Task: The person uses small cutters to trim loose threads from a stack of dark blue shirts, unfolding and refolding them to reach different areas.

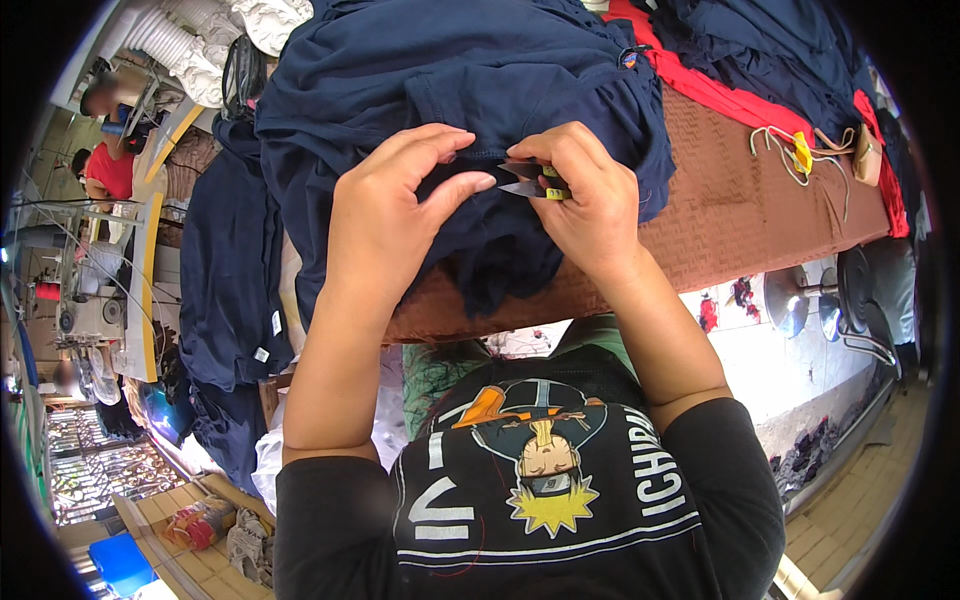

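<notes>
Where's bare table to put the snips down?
Free: brown table right of the right hand, between the navy garment and the yellow-tagged cord. Also the near edge strip below the red cloth. Crowded: everything left, under the left hand, is piled navy fabric.

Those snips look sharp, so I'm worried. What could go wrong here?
The small metal thread snips with yellow handles in the right hand point toward the left hand fingertips, so a slip might nick them. The blades lie against the dark navy knit garment, so they might cut cloth instead of thread.
</notes>
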A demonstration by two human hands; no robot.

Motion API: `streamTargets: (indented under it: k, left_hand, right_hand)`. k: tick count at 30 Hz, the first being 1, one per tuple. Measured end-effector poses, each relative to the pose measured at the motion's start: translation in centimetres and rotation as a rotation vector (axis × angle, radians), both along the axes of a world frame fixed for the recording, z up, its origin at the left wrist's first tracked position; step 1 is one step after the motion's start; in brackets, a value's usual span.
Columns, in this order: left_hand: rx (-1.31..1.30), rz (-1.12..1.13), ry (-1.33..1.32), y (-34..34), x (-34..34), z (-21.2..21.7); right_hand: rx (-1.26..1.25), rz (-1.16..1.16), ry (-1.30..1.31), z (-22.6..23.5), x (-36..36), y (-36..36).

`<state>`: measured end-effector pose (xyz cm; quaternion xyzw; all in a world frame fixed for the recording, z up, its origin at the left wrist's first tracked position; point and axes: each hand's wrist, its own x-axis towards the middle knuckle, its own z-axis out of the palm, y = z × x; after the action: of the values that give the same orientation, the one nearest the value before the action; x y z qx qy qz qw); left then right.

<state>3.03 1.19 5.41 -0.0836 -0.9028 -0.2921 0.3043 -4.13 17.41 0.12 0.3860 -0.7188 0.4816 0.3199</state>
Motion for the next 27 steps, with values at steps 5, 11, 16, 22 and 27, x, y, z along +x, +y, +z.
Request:
streamTargets:
  k: [5, 11, 16, 22, 27]
  left_hand:
    - [-0.196, 0.026, 0.123, -0.1, -0.2, -0.8]
    - [-0.035, -0.029, 0.131, -0.4, -0.6, -0.6]
    - [0.015, 0.004, 0.057, 0.1, -0.1, 0.0]
    - [0.008, 0.010, 0.052, 0.4, -0.1, 0.0]
    - [0.062, -0.227, 0.098, -0.1, 0.3, 1.3]
  right_hand:
    - [-0.016, 0.020, -0.021, 0.0, 0.1, 0.0]
    - [0.005, 0.128, -0.228, 0.3, 0.4, 0.4]
    - [0.019, 0.255, -0.517, 1.4, 0.7, 1.1]
    - [0.095, 0.098, -0.411, 2.2, 0.9, 1.0]
    - [0.134, 0.050, -0.257, 2.4, 0.9, 0.8]
